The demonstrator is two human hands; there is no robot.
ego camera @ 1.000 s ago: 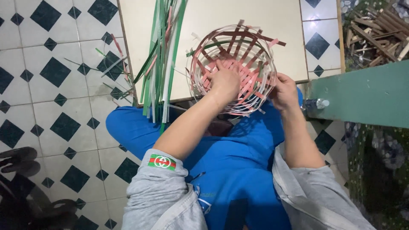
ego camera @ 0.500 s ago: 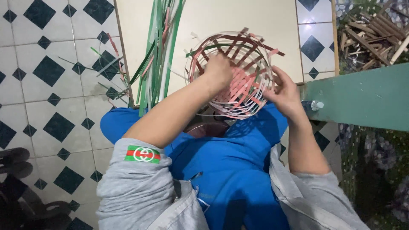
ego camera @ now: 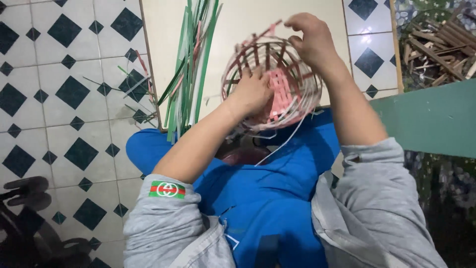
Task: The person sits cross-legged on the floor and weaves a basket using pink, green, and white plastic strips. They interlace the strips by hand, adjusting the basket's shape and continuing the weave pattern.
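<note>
Nearby green strips (ego camera: 191,64), woven basket (ego camera: 277,94) gripped by left hand (ego camera: 253,92), right hand (ego camera: 310,37) pinching rim

A: Which colours is the woven basket (ego camera: 277,82) showing?
B: It is showing pink and white strips. The loose strips (ego camera: 191,59) beside it are looking green.
A: And the floor tiles (ego camera: 59,94)?
B: They are showing white with dark diamonds. The trousers (ego camera: 267,198) are looking bright blue.

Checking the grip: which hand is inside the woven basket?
The left hand, pressed inside the pink woven strip basket; the right hand grips its far rim.
</note>
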